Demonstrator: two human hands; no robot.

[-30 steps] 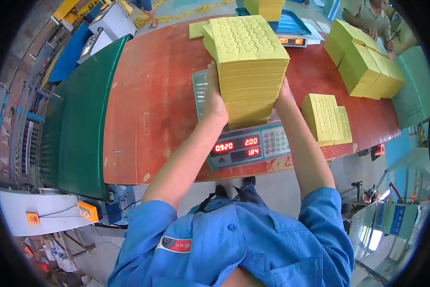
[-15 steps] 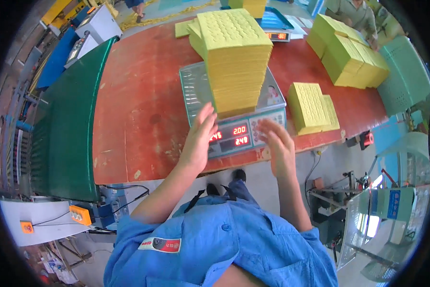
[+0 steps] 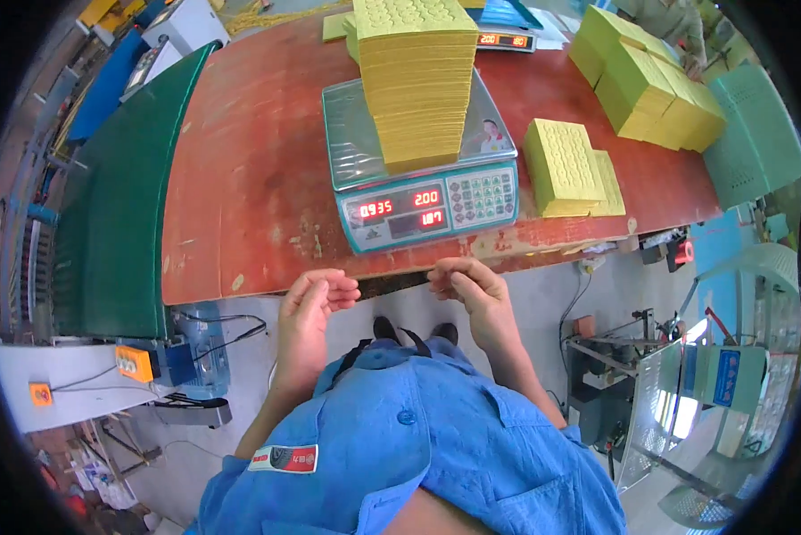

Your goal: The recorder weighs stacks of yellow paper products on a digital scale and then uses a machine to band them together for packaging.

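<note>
A tall stack of yellow embossed sheets (image 3: 418, 98) stands on the metal pan of a digital weighing scale (image 3: 400, 214). Red digits glow on its front panel, beside a keypad. Just off the table's near edge, my left hand (image 3: 311, 308) hovers with fingers loosely curled and apart, holding nothing. My right hand (image 3: 474, 294) mirrors it to the right, thumb and fingers bent, also without anything in it. Neither hand touches the scale or the stack. Right of the scale sits a lower pile of yellow sheets (image 3: 564, 169).
The red tabletop (image 3: 249, 152) is scuffed. A green conveyor belt (image 3: 119, 205) runs along its left side. Larger yellow stacks (image 3: 641, 89) stand at the far right, by a green perforated crate (image 3: 757, 129) and another person's arm. A second scale (image 3: 505, 37) is behind.
Both hands have drawn back from beside the stack to below the table's near edge. The scale's displayed figures have changed.
</note>
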